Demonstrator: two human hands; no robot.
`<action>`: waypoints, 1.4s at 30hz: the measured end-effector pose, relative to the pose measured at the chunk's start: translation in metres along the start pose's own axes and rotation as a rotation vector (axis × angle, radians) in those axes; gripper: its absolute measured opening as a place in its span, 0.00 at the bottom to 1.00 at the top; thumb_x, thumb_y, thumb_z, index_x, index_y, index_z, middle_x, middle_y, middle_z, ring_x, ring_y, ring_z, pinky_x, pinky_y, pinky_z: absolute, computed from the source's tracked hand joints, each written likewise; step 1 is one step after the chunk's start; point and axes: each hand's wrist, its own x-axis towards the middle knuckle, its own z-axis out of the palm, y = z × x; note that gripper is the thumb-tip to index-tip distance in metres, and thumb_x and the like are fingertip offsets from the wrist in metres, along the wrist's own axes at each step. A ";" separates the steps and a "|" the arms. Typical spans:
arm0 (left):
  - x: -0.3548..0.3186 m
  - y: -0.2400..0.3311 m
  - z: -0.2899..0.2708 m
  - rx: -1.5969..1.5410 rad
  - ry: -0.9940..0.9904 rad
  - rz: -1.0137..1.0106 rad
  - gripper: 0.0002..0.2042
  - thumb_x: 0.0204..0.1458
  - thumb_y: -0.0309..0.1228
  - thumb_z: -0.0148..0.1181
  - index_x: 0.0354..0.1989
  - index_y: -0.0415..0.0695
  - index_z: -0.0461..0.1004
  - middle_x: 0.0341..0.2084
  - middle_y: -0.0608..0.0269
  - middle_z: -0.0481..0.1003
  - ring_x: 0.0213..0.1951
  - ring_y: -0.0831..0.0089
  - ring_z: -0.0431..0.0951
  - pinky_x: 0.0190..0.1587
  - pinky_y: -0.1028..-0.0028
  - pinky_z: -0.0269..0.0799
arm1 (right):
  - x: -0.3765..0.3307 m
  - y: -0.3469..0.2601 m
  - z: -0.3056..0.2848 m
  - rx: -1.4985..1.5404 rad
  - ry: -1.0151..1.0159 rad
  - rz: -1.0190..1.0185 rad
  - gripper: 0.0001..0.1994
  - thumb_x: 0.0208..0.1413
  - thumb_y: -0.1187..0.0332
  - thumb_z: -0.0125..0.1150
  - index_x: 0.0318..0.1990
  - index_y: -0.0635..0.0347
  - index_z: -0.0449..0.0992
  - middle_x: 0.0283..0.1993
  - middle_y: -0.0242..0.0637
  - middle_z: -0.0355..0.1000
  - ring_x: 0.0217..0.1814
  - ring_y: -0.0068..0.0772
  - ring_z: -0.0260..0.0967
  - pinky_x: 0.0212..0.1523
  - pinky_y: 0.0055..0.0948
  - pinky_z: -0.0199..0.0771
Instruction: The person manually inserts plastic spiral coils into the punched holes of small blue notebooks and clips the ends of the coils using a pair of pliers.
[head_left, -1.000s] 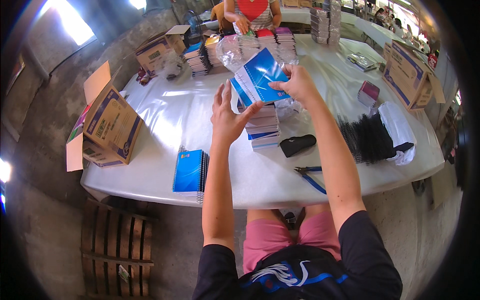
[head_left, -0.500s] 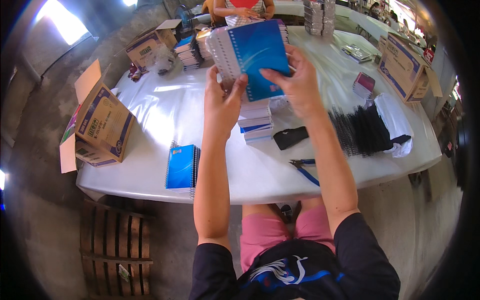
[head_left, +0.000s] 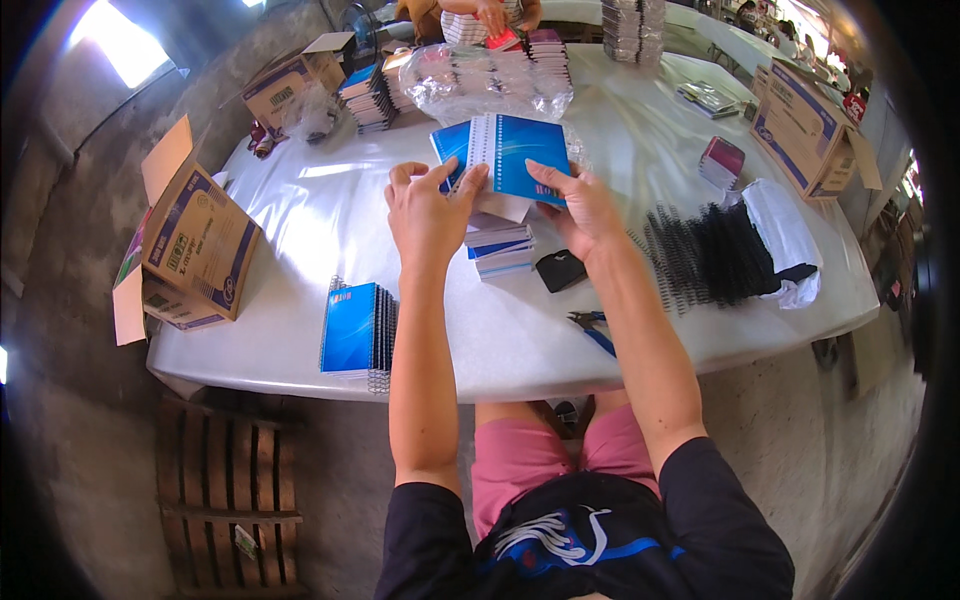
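Observation:
Both my hands hold an unbound blue notebook (head_left: 522, 150), its white punched-hole edge showing between two blue cover parts. My left hand (head_left: 428, 205) pinches the left part and the punched edge between thumb and fingers. My right hand (head_left: 588, 208) grips the right side, thumb on the front and fingers behind. Below it stands a stack of loose page blocks (head_left: 500, 250) with a blue sheet among them. By my right forearm lie a black pouch-like item (head_left: 560, 270) and blue-handled pliers (head_left: 594, 330). Left of my left forearm sits a stack of spiral-bound blue notebooks (head_left: 350, 328).
Black wire spirals (head_left: 705, 255) lie beside a white plastic bag (head_left: 785, 235) at right. Cardboard boxes stand left (head_left: 200, 245) and far right (head_left: 800, 130). Plastic-wrapped notebooks (head_left: 485, 85) lie beyond my hands, where another person's hand (head_left: 492, 18) touches a red item.
My hands have come lower and nearer with the notebook, whose blue parts now spread to both sides of the punched edge. The other person's hand has moved onto the red item.

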 end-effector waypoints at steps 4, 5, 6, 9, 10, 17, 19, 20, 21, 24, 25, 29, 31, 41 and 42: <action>-0.007 0.001 -0.005 0.282 0.177 0.264 0.25 0.46 0.48 0.66 0.47 0.42 0.77 0.48 0.46 0.70 0.44 0.60 0.73 0.45 0.66 0.70 | -0.016 0.002 0.008 -0.117 -0.013 -0.246 0.17 0.47 0.75 0.67 0.45 0.63 0.71 0.42 0.36 0.73 0.38 0.25 0.71 0.42 0.25 0.71; -0.011 0.001 -0.011 0.160 0.157 0.285 0.24 0.46 0.46 0.66 0.46 0.41 0.76 0.45 0.47 0.72 0.41 0.60 0.73 0.43 0.67 0.70 | -0.025 0.000 0.011 -0.139 -0.041 -0.287 0.18 0.47 0.75 0.68 0.46 0.63 0.70 0.42 0.35 0.73 0.37 0.25 0.71 0.42 0.25 0.71; -0.014 0.005 -0.015 0.031 0.135 0.307 0.23 0.47 0.44 0.67 0.45 0.40 0.75 0.43 0.48 0.73 0.37 0.61 0.74 0.40 0.69 0.70 | -0.035 -0.004 0.012 -0.166 -0.066 -0.335 0.18 0.48 0.74 0.68 0.46 0.62 0.70 0.42 0.34 0.73 0.36 0.25 0.71 0.43 0.25 0.71; -0.040 0.017 -0.037 -0.588 -0.054 0.257 0.17 0.48 0.34 0.68 0.38 0.38 0.68 0.24 0.53 0.77 0.21 0.62 0.69 0.27 0.77 0.68 | -0.073 0.008 0.018 -0.319 -0.130 -0.405 0.25 0.46 0.71 0.70 0.51 0.64 0.66 0.44 0.39 0.72 0.43 0.30 0.70 0.48 0.29 0.70; -0.052 0.014 -0.039 -0.517 -0.089 0.208 0.15 0.48 0.33 0.66 0.38 0.39 0.68 0.24 0.53 0.76 0.22 0.61 0.70 0.30 0.75 0.68 | -0.079 0.012 0.009 -0.436 -0.190 -0.490 0.27 0.46 0.68 0.70 0.53 0.64 0.65 0.47 0.41 0.71 0.47 0.32 0.69 0.50 0.31 0.68; -0.095 -0.042 -0.040 0.181 -0.452 0.260 0.10 0.48 0.25 0.59 0.40 0.47 0.72 0.31 0.57 0.78 0.38 0.60 0.75 0.56 0.49 0.49 | -0.039 0.004 -0.149 -1.893 0.241 -0.266 0.30 0.46 0.57 0.67 0.57 0.53 0.65 0.57 0.45 0.64 0.62 0.53 0.58 0.58 0.49 0.61; -0.106 -0.064 -0.019 0.275 -0.619 0.265 0.11 0.49 0.21 0.55 0.39 0.50 0.72 0.33 0.64 0.77 0.47 0.64 0.73 0.54 0.34 0.40 | -0.030 0.005 -0.174 -2.082 0.331 -0.099 0.22 0.50 0.64 0.62 0.53 0.57 0.67 0.54 0.46 0.66 0.56 0.51 0.63 0.53 0.47 0.67; -0.113 -0.075 -0.010 0.346 -0.671 0.297 0.13 0.48 0.19 0.52 0.39 0.51 0.72 0.35 0.66 0.73 0.52 0.64 0.69 0.53 0.28 0.39 | -0.024 0.006 -0.192 -2.110 0.300 -0.138 0.21 0.50 0.67 0.60 0.52 0.58 0.66 0.52 0.47 0.67 0.54 0.52 0.65 0.52 0.47 0.69; -0.119 -0.077 -0.005 0.380 -0.572 0.343 0.10 0.47 0.22 0.55 0.38 0.50 0.71 0.38 0.65 0.71 0.54 0.62 0.66 0.53 0.28 0.38 | -0.017 0.008 -0.211 -2.137 0.271 -0.183 0.20 0.51 0.69 0.58 0.52 0.60 0.66 0.51 0.48 0.68 0.52 0.53 0.67 0.50 0.47 0.70; -0.132 -0.071 0.006 0.310 -0.403 0.342 0.13 0.44 0.35 0.63 0.36 0.49 0.70 0.41 0.61 0.65 0.55 0.57 0.60 0.53 0.32 0.41 | -0.011 -0.009 -0.206 -2.138 0.224 -0.089 0.18 0.51 0.75 0.55 0.51 0.63 0.66 0.46 0.51 0.71 0.47 0.55 0.71 0.45 0.48 0.73; -0.134 -0.068 0.008 0.261 -0.361 0.322 0.16 0.43 0.40 0.66 0.36 0.48 0.69 0.40 0.60 0.63 0.55 0.56 0.58 0.52 0.34 0.44 | -0.012 -0.019 -0.197 -2.123 0.220 -0.025 0.18 0.50 0.77 0.54 0.51 0.64 0.66 0.44 0.52 0.72 0.45 0.56 0.71 0.44 0.48 0.74; -0.142 -0.066 0.041 0.032 -0.002 0.344 0.32 0.27 0.59 0.71 0.28 0.44 0.66 0.36 0.57 0.61 0.45 0.55 0.59 0.53 0.43 0.48 | -0.014 -0.035 -0.208 -2.116 0.174 -0.213 0.24 0.45 0.84 0.52 0.54 0.64 0.67 0.42 0.54 0.73 0.44 0.57 0.71 0.45 0.46 0.73; -0.145 -0.071 0.057 0.040 0.104 0.333 0.32 0.25 0.61 0.70 0.27 0.45 0.67 0.35 0.59 0.62 0.45 0.57 0.61 0.54 0.39 0.46 | -0.018 -0.036 -0.209 -2.097 0.182 -0.355 0.26 0.45 0.85 0.50 0.56 0.62 0.66 0.42 0.52 0.73 0.45 0.56 0.71 0.45 0.46 0.72; -0.137 -0.079 0.062 0.100 0.084 0.311 0.29 0.24 0.60 0.69 0.24 0.49 0.68 0.33 0.66 0.64 0.39 0.63 0.63 0.48 0.44 0.50 | -0.062 -0.035 -0.138 -1.582 -0.267 -0.424 0.29 0.49 0.81 0.48 0.62 0.56 0.60 0.56 0.49 0.64 0.58 0.52 0.62 0.58 0.41 0.63; -0.137 -0.076 0.061 0.117 0.122 0.343 0.29 0.23 0.60 0.69 0.24 0.49 0.69 0.33 0.66 0.64 0.40 0.63 0.63 0.48 0.46 0.50 | -0.073 -0.026 -0.121 -1.482 -0.350 -0.476 0.28 0.53 0.78 0.48 0.64 0.53 0.58 0.56 0.48 0.64 0.58 0.52 0.62 0.59 0.40 0.62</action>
